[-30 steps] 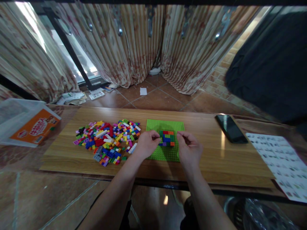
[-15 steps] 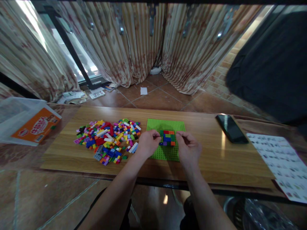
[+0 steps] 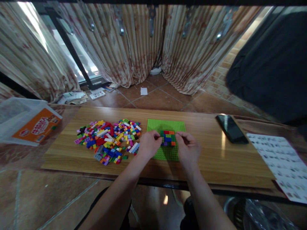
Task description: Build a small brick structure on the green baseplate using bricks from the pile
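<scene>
A small block of stacked bricks [image 3: 168, 137], in red, orange, green and blue, stands on a green studded baseplate [image 3: 166, 125] on the wooden board. My left hand [image 3: 149, 145] is curled with its fingertips pinched against the block's left side. On the block's right side my right hand [image 3: 187, 150] is curled the same way, fingertips touching it. A spread-out pile of loose coloured bricks [image 3: 109, 140] lies just left of my left hand.
A black phone [image 3: 230, 128] lies on the board at the right, with a printed sheet [image 3: 283, 161] further right. At the far left sits a clear plastic box [image 3: 14, 116] with an orange label. Curtains and tiled floor lie beyond the board's far edge.
My left hand has shifted slightly right, closing in on the block's left side. The right hand stays at the block's right side.
</scene>
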